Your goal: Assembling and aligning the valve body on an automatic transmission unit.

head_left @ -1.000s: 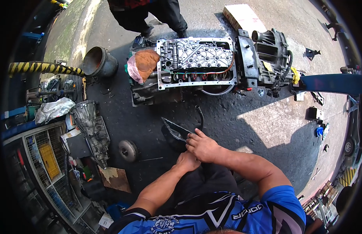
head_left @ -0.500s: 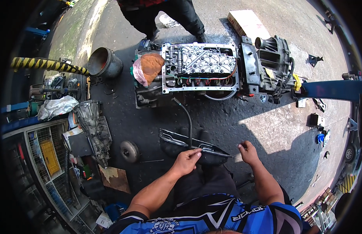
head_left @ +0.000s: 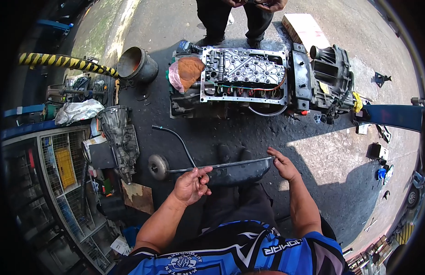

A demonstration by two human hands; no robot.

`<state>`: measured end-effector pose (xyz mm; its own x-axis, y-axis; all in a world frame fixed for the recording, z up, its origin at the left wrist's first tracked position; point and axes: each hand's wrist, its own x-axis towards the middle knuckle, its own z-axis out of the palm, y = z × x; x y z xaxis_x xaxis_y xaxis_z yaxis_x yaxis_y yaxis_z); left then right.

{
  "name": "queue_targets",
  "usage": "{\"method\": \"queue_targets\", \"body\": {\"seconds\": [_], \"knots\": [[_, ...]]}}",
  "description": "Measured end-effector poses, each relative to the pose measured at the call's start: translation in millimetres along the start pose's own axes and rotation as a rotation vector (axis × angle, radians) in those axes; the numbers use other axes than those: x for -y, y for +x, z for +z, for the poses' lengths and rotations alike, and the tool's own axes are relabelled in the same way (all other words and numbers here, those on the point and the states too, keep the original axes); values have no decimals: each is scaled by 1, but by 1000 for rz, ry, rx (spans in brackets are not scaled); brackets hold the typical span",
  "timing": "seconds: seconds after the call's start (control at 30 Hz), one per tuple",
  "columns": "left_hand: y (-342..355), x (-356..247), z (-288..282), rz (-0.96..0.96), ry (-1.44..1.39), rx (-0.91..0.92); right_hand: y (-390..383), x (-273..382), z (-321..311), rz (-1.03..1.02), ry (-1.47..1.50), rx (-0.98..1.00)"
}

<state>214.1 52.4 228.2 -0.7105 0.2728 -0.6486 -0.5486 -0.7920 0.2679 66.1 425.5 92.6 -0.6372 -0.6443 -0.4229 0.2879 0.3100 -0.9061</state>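
Note:
A black oil pan (head_left: 242, 173) is tilted in front of my legs, its dark outer side toward me and its pale rim running across the top. My left hand (head_left: 190, 185) is at the rim's left part, fingers curled, palm partly up; how firmly it grips is hard to see. At the pan's right end, my right hand (head_left: 286, 166) has its fingers and thumb about the corner. A bent dark tube (head_left: 178, 140) rises leftward, its lower end meeting the rim beside my left hand. Beyond lies an opened transmission (head_left: 249, 68) with its valve body showing.
Orange and pink rags (head_left: 189, 73) lie at the transmission's left end. A bucket (head_left: 144, 68), another gearbox casing (head_left: 118, 142) and a round metal part (head_left: 158, 167) are to the left. A blue beam (head_left: 391, 117) extends at right. Another person's hands (head_left: 267, 3) hold something dark.
The pan has turned so its outer side faces me, and the tube has swung left. My right hand has come onto the pan's right end. My left hand has moved left along the rim.

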Motion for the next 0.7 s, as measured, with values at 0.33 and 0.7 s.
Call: {"method": "queue_targets", "body": {"seconds": [0.33,0.7], "knots": [[-17,-28,-37,71,-43,4,19,50,57,-316,-83,-257],[25,-35,-68,-27,-67,-310,11,107,59,-462,-543,-406]]}}
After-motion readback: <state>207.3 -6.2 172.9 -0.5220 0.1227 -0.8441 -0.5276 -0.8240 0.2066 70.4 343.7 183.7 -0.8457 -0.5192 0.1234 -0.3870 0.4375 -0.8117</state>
